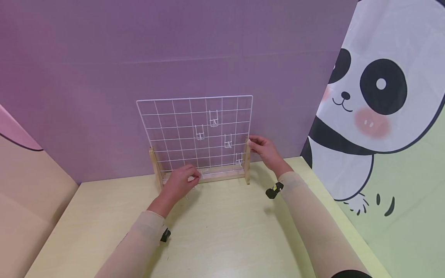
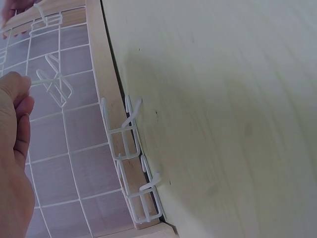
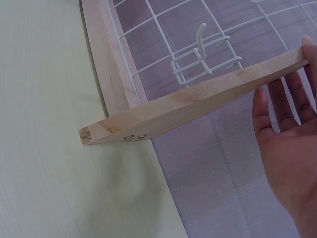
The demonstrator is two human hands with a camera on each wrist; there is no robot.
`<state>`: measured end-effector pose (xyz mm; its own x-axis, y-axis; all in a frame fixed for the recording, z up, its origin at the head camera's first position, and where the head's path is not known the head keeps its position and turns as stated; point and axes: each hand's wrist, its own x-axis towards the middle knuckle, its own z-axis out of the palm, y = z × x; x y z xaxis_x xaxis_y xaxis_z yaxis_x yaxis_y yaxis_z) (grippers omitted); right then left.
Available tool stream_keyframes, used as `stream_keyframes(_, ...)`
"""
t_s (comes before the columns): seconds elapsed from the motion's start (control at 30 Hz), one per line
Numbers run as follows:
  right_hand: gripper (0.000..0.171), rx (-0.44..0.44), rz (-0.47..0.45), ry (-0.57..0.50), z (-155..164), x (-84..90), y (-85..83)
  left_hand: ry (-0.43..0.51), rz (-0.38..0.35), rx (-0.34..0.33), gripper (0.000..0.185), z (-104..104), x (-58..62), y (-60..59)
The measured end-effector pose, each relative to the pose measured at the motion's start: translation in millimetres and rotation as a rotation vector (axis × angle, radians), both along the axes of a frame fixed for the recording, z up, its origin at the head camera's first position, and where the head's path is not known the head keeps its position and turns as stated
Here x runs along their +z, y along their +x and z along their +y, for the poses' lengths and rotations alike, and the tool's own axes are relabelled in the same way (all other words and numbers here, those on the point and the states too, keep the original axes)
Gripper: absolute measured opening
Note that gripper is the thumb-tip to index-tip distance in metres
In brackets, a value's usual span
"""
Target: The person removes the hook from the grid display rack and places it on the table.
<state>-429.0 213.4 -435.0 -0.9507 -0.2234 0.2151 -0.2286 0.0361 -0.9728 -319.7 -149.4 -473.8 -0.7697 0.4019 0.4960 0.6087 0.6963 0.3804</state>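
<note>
Purple backdrop panels stand behind a pale wooden table (image 1: pixel 222 231), with a panda-print cloth (image 1: pixel 382 96) at the right. A white wire grid panel (image 1: pixel 180 127) stands upright in a wooden stand (image 1: pixel 222 175) at the table's far edge, touching the backdrop or just in front of it. Four white hooks hang on the grid's right half; two more white hooks (image 2: pixel 130 144) sit low against the stand's bottom rail. The left hand (image 1: pixel 180 183) is down at the grid's lower centre, fingers curled and pinching a white hook (image 2: pixel 52 82) against the wire. The right hand (image 1: pixel 264 148) rests at the top of the stand's right upright (image 3: pixel 208 101), fingers straight and relaxed, touching the wood without curling round it. Risk, as a judgement: the right hand steadies the stand by contact only, so a firm pull or push on the pinched hook could tip or slide the light frame. A hook freed abruptly could slip from the pinch and drop behind the rail. Twisting it sideways could bend the thin wire.
</note>
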Motion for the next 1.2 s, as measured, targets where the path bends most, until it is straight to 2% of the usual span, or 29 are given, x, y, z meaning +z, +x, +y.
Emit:
stream_keyframes(0.1, 0.039, -0.003, -0.005, -0.004, -0.1, 0.2, 0.0, -0.012, -0.031, 0.005, 0.011, 0.7, -0.8, 0.0)
stream_keyframes(0.33, 0.039, -0.009, -0.01, -0.002, -0.2, -0.4, -1.2, -0.01, -0.04, -0.012, 0.011, 1.7, -2.2, 0.5)
stream_keyframes(0.7, 0.039, -0.009, -0.009, 0.0, -1.2, 0.4, 1.0, -0.043, -0.114, 0.019, 0.012, 3.5, -8.5, -1.4)
stream_keyframes(1.2, 0.039, -0.019, -0.016, -0.007, -0.9, -1.1, -0.8, -0.099, -0.134, 0.0, 0.013, 2.4, -15.4, -6.4)
